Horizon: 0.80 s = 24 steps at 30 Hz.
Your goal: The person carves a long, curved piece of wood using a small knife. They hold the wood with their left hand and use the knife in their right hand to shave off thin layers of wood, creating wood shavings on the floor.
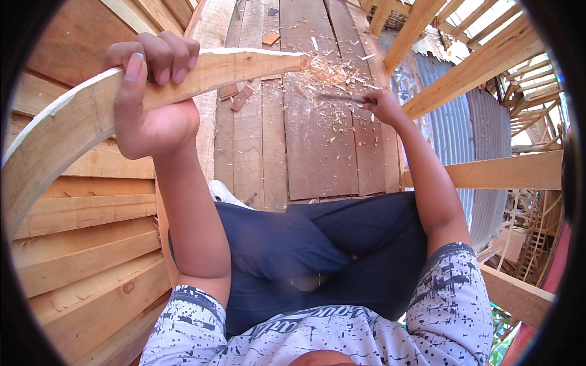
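Note:
My left hand (152, 91) is closed around a long, pale wooden board (226, 70), which looks curved in this wide view. The board runs from the left edge of the picture to a narrow end above the plank floor. Its upper edge looks whiter than its face. At the right, my right hand (383, 107) grips a knife (342, 98) with a narrow dark blade; its handle is mostly hidden by the fingers. The blade points left, apart from the board and below its end. A pile of wood shavings (336, 74) lies beside that end.
Loose chips and small brown offcuts (242, 97) are scattered on the plank floor (317, 158). Stacked wooden boards (91, 213) line the left side. Wooden beams (488, 171) and corrugated metal sheets (488, 128) stand at the right. My crossed legs (293, 238) are close below.

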### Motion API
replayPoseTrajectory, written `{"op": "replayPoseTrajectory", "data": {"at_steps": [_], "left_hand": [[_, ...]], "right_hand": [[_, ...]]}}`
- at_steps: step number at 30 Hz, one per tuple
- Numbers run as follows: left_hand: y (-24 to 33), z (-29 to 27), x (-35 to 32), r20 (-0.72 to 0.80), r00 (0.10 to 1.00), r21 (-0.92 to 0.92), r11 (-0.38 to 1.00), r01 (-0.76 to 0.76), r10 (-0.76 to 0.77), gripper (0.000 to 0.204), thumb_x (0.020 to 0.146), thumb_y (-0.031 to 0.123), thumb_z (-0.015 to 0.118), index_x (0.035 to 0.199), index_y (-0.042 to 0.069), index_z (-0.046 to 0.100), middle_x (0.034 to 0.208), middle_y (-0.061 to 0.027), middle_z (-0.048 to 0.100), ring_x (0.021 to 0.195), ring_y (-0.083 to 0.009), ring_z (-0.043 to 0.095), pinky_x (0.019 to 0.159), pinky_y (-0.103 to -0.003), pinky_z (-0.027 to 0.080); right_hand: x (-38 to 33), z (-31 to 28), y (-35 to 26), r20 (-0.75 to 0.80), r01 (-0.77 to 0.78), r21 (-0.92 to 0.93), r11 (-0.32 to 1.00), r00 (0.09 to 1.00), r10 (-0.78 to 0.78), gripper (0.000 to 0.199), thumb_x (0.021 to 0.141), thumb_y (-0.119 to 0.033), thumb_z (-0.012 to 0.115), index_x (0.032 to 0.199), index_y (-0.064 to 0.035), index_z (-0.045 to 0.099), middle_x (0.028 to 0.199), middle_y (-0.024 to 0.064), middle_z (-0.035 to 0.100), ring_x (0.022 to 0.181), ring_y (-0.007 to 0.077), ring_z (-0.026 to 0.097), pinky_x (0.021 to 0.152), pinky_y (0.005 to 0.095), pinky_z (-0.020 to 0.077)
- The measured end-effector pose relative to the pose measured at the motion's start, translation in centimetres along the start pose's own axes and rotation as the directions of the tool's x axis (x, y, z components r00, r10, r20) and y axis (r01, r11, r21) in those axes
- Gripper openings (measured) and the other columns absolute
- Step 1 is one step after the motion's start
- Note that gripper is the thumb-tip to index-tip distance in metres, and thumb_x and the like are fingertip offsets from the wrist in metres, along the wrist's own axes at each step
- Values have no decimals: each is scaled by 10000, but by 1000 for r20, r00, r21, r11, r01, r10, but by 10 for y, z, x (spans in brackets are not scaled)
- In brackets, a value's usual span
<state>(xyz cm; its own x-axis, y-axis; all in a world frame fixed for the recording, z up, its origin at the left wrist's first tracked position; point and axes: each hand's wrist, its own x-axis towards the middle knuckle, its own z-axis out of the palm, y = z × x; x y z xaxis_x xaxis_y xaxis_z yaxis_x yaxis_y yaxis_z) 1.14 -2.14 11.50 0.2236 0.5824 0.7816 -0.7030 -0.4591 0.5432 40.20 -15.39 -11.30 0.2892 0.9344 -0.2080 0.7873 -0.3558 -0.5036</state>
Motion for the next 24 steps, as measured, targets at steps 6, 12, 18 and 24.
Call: {"op": "replayPoseTrajectory", "data": {"at_steps": [6,12,18,24], "left_hand": [[0,-1,-1,6,1000,6,1000,-6,6,89,864,177,478,851,102,431,672,-34,339,627,-166,368,649,-357,350],[-1,-4,-1,9,1000,-11,1000,-9,9,76,863,171,472,869,100,446,674,-35,341,627,-165,368,645,-355,349],[6,7,-2,-100,993,40,997,65,-60,152,820,190,507,756,154,373,676,-5,295,647,-159,330,694,-341,322],[-1,-7,-1,-3,1000,-12,1000,-4,4,76,860,169,466,866,99,438,683,-39,345,630,-168,373,653,-363,353]], "right_hand": [[-3,-5,-32,442,272,112,956,848,-293,286,796,-138,777,1081,-122,762,937,121,748,874,237,702,789,355,542],[-13,28,-54,374,234,-4,972,902,-215,313,788,-116,777,1100,-121,749,881,100,740,798,196,684,743,350,523],[4,0,-40,206,137,64,989,967,-147,307,799,-70,772,1104,-85,744,908,90,752,787,174,678,753,339,527],[-7,0,-6,342,150,-25,988,930,-132,320,759,-14,779,1072,-76,755,923,79,757,791,161,678,762,317,536]]}}
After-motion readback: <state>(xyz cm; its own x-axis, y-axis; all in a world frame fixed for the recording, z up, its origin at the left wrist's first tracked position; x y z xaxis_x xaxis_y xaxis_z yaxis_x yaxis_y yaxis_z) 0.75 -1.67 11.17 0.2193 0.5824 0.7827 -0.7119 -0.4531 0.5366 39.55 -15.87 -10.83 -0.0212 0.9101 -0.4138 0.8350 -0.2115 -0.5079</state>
